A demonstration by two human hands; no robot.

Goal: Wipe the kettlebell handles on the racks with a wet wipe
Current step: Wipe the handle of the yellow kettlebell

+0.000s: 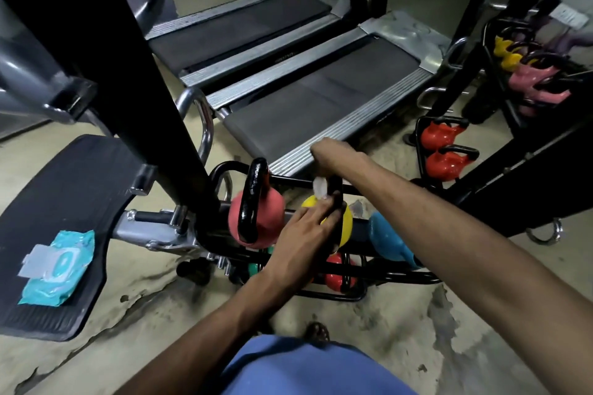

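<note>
Wet wipe (320,187) mostly buried in right hand (330,154). Yellow kettlebell (346,229) handle partly covered by left hand (308,226). Far rack (529,74) blurred, cut by right edge.

Looking down on a near treadmill (321,96) lying beside a far treadmill (244,26), black post (150,74) slanting across the left, black pad (64,199) lying beneath it, stained floor (417,346) showing below.
</note>
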